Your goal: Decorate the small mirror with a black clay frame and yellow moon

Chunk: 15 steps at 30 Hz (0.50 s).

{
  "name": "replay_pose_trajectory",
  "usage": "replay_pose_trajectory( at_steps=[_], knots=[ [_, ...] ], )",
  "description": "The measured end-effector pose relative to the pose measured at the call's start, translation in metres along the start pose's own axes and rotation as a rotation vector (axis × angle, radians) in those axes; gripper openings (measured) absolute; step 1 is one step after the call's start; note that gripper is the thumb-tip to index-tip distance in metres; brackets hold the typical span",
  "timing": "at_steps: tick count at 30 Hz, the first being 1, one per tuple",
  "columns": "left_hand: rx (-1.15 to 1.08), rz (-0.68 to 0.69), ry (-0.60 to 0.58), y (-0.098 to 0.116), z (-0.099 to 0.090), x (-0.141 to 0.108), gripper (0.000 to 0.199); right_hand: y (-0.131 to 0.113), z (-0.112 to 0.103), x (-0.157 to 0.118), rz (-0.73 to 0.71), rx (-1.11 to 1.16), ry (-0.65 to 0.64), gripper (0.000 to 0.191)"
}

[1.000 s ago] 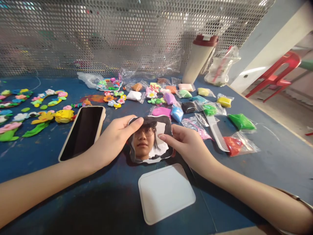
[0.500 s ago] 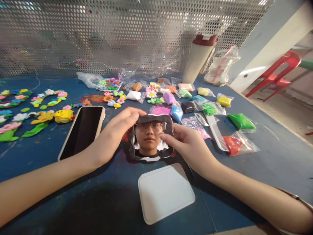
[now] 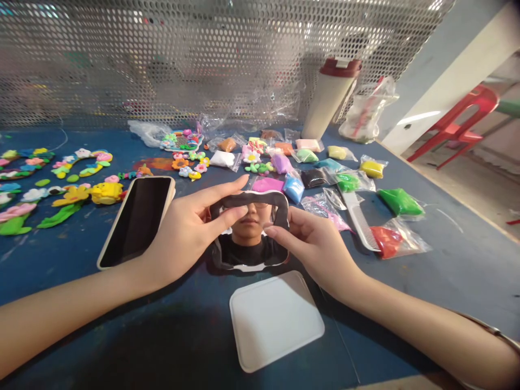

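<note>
A small mirror point(image 3: 247, 250) with a wavy black and white clay border stands tilted toward me between both hands, and a person's reflection shows in it. My left hand point(image 3: 190, 222) is closed on its upper left side, thumb across the glass and fingers behind. My right hand point(image 3: 311, 238) pinches the right edge, with the thumb on the front; its other fingertips are hidden behind. Just below the mirror a white rounded plastic panel point(image 3: 278, 322) lies flat on the table. A phone point(image 3: 138, 219) with a dark screen rests beside my left hand.
Several clay packets, including a green one point(image 3: 400, 201) and a red one point(image 3: 385, 241), lie beyond my right hand near a white comb point(image 3: 363, 227). Colourful clay flowers point(image 3: 73, 195) spread at left. A tumbler point(image 3: 331, 97) stands by the perforated metal screen point(image 3: 162, 65).
My left hand has shifted its hold: its thumb now lies over the front of the mirror. The mirror has tilted slightly, and its reflection has moved. My right hand keeps its grip.
</note>
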<state>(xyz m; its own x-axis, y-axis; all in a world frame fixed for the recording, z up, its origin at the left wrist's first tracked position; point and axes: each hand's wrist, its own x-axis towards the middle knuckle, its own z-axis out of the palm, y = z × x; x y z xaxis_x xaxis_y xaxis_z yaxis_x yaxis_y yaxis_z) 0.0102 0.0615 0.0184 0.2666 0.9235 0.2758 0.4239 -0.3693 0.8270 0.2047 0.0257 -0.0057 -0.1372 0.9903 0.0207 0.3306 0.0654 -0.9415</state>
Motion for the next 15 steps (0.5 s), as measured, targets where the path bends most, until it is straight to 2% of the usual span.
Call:
replay_pose_trajectory(
  at_steps=[5,8,12,15],
  knots=[
    [0.083,0.040,-0.073,-0.0022,-0.0026,0.0042,0.034,-0.0012,0.0001,-0.0007,-0.015,-0.010,0.029,0.020],
    [0.142,0.092,-0.080,-0.0048,-0.0038,0.0067,0.036,-0.0020,0.0018,0.0000,0.012,0.092,-0.021,0.019],
    [0.170,0.089,-0.104,-0.0083,-0.0024,0.0061,0.045,-0.0017,0.0041,0.0006,0.047,0.213,-0.099,0.018],
    [0.176,0.123,-0.125,-0.0098,0.0004,0.0041,0.039,-0.0006,0.0048,0.0000,0.020,0.279,-0.156,0.020]
  ],
)
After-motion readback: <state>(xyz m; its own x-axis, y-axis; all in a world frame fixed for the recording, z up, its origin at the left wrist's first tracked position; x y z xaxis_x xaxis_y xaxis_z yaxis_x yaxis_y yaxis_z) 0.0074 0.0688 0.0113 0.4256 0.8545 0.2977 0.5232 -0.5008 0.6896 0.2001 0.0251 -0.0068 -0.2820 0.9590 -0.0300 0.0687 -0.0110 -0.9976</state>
